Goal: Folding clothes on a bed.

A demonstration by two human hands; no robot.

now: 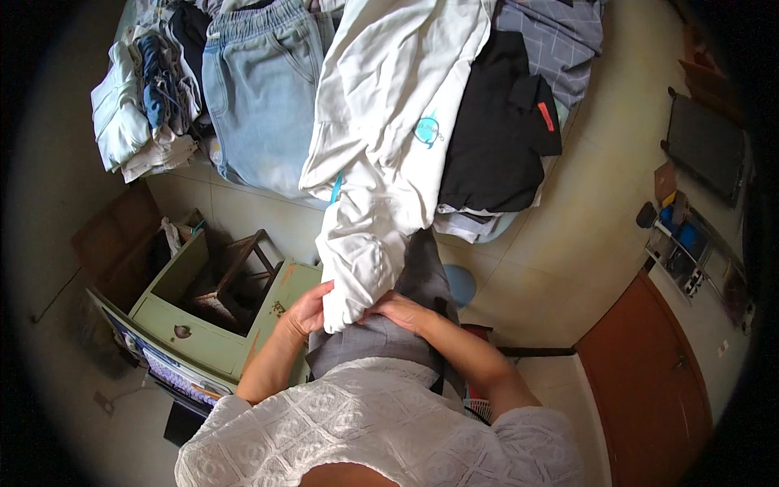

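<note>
A white garment [389, 146] with a small turquoise print lies lengthwise before me, its near end bunched and hanging over my lap. My left hand [309, 309] grips the left side of that near end. At its right side is my right hand [395, 309], holding the lower edge, its fingers partly hidden under the cloth. Light blue denim trousers [261, 103] with an elastic waist lie to the left of the white garment. On its right is a folded black garment [493, 134] with a small red patch.
Folded clothes [122, 115] are stacked at the far left, and a grey checked cloth [554, 42] lies at the far right. A green cabinet [188, 335] with a wooden stool [234, 280] beside it stands at my left. The brown door [645, 377] is at the lower right.
</note>
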